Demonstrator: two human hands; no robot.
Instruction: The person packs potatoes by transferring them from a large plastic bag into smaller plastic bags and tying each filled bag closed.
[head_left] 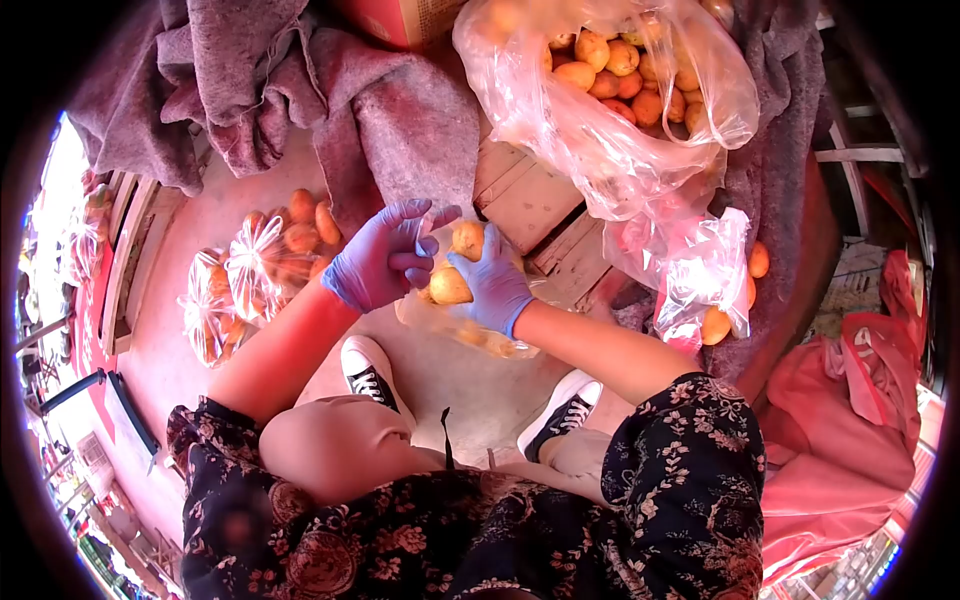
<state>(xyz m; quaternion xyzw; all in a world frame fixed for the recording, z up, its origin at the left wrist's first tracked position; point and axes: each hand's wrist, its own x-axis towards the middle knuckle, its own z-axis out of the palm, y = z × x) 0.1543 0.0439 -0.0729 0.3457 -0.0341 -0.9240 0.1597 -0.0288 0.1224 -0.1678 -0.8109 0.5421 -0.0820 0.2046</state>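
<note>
In front of my shoes hangs or rests a clear plastic bag (462, 325) holding several yellow-orange fruits (450, 285) that look like small mangoes. My right hand (492, 285), in a blue-purple glove, is closed around the bag's right side, thumb across the fruit. My left hand (385, 258), gloved alike, has its fingers curled at the bag's upper left edge and seems to pinch the plastic; the fingertips are partly hidden. Left of my left hand, a tied bag of fruit (265, 262) lies on the floor beside another filled bag (212, 310).
A large open plastic bag of fruit (640, 90) stands at upper right on wooden boards (515, 190). Below it lie crumpled clear bags (705, 265) and loose fruit (716, 326). Grey blankets (400, 120) drape at the back; red cloth (840, 430) lies at right.
</note>
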